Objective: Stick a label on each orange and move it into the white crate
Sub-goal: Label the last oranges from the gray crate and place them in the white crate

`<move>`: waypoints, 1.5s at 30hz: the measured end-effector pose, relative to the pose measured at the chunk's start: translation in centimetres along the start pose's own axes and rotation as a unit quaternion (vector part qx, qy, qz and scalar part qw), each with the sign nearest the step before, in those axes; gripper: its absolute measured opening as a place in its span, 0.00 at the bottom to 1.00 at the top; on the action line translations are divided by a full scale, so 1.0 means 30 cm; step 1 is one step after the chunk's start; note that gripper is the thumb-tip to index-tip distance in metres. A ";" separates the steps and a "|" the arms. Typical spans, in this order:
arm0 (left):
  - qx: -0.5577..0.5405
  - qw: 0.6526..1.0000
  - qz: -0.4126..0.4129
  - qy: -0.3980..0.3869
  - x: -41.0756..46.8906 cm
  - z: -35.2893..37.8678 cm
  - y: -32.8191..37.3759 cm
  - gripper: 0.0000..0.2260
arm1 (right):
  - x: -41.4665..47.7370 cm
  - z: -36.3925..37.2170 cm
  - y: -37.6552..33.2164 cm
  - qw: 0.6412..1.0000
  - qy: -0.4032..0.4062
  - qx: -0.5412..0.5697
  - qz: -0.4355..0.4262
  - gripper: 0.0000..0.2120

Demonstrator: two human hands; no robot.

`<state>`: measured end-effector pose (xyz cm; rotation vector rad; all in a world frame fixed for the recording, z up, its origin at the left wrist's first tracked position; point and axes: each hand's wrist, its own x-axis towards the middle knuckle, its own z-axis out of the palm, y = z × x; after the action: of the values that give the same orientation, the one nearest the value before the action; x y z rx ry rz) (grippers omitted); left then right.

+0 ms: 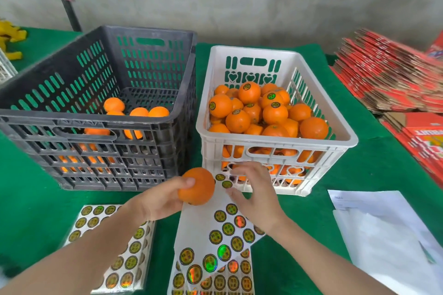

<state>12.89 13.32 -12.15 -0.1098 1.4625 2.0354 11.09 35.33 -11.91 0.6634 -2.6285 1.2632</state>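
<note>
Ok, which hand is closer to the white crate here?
Right. The right hand is just in front of the white crate's near wall, over the label sheet; the left hand, holding an orange, is further left.

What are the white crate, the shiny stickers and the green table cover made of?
The white crate looks like hard moulded plastic, smooth and slightly glossy, with neat cut-out slots and hearts. The stickers seem foil-coated paper or film: they flash rainbow colours on a white backing sheet. The green table cover looks like felt or thin carpet, matt and fuzzy.
</note>
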 end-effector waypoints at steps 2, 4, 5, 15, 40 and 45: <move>-0.039 0.999 0.002 -0.011 0.005 -0.008 -0.006 0.46 | -0.039 -0.002 -0.019 0.997 -0.047 -0.001 -0.061 0.10; -0.068 0.998 0.006 -0.018 0.007 -0.006 -0.007 0.44 | -0.066 0.013 -0.029 0.992 -0.096 -0.011 -0.076 0.12; -0.081 0.996 0.008 -0.020 0.008 -0.002 -0.006 0.44 | -0.072 0.026 -0.026 0.992 -0.098 -0.028 -0.080 0.13; -0.144 0.988 0.015 0.045 0.015 -0.010 -0.006 0.50 | -0.082 0.056 -0.038 0.982 0.009 -0.064 -0.179 0.04; 0.330 0.937 -0.117 -0.001 0.010 -0.068 0.010 0.43 | -0.084 0.025 0.010 0.976 -0.188 0.051 0.094 0.08; 0.275 0.960 -0.039 0.031 -0.021 -0.050 0.041 0.33 | -0.029 -0.020 -0.025 0.965 -0.205 0.092 0.135 0.11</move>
<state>12.34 11.49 -11.43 0.0014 1.9742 1.5074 12.17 35.66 -11.27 0.6724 -3.0459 1.6155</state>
